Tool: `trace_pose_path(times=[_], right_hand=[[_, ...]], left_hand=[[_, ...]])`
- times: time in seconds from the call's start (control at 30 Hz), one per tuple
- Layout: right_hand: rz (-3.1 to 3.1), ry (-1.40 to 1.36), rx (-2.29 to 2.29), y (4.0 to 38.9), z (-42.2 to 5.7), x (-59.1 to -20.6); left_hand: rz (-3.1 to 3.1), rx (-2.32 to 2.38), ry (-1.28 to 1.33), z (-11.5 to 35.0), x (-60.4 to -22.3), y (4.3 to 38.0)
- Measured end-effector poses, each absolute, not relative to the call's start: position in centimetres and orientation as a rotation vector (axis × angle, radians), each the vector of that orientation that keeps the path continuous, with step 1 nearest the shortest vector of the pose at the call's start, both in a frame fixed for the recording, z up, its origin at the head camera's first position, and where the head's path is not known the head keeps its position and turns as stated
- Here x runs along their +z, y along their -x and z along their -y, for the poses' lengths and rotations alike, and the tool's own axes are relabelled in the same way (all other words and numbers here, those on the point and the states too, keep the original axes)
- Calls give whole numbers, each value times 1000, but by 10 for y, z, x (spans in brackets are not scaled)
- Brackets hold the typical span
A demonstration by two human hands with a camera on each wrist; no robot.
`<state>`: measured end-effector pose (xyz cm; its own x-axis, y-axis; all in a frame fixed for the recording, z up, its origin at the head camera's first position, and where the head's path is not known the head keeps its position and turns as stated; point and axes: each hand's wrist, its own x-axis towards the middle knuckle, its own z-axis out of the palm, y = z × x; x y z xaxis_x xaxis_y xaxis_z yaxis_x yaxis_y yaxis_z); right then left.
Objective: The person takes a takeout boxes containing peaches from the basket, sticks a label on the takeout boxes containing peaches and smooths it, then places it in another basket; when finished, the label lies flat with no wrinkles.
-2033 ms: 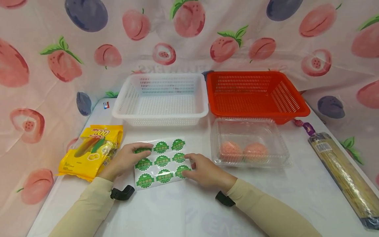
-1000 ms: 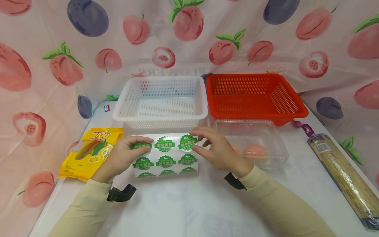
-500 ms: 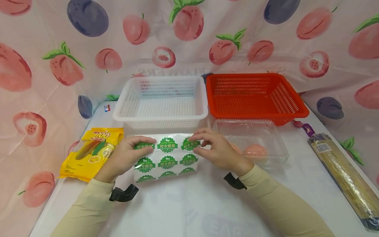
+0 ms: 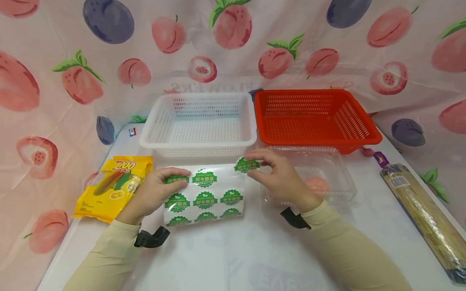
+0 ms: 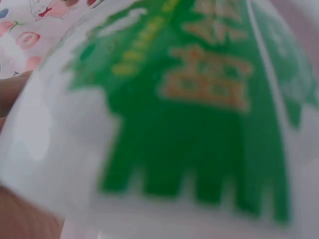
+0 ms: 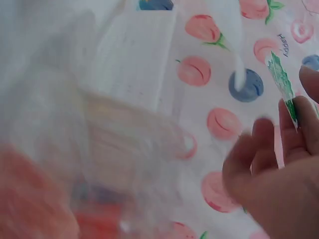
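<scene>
My left hand pinches the upper left corner of a white sticker sheet printed with round green labels. The sheet is lifted and bends, its lower part curving away. Close up, one green label fills most of the left wrist view. Between thumb and fingers my right hand pinches a single green sticker, peeled off at the sheet's upper right, where a bare white patch shows. In the right wrist view that sticker appears nearly edge-on. A clear plastic clamshell box with pink round items lies behind the right hand, partly hidden.
At the back stand a white basket and a red basket. A yellow snack bag lies left of the left hand. A long pack of noodle-like sticks lies along the right edge. A small wrapped piece sits at the back left.
Both hands have raised the sheet from the table. The right hand has peeled the upper right sticker off and moved right and slightly up with it; the left hand keeps its corner.
</scene>
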<state>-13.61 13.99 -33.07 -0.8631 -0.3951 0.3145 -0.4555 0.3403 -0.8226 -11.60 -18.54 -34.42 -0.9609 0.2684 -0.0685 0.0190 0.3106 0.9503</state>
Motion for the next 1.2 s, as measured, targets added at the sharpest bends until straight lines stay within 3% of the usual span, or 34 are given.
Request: trace_pose_path(times=[0.37,0.77,1.2], right_hand=[[2472,-629,1827,141,-172,-313],[2631,-539,1558,143,-217,-305],[2943,-194,1317,157,-266,-315]], left_hand=[[-2381,1696,-242,190,-351,115],[-2391,1691,-270,190,-356,119],[-2222,1884,-250,191,-356,119]])
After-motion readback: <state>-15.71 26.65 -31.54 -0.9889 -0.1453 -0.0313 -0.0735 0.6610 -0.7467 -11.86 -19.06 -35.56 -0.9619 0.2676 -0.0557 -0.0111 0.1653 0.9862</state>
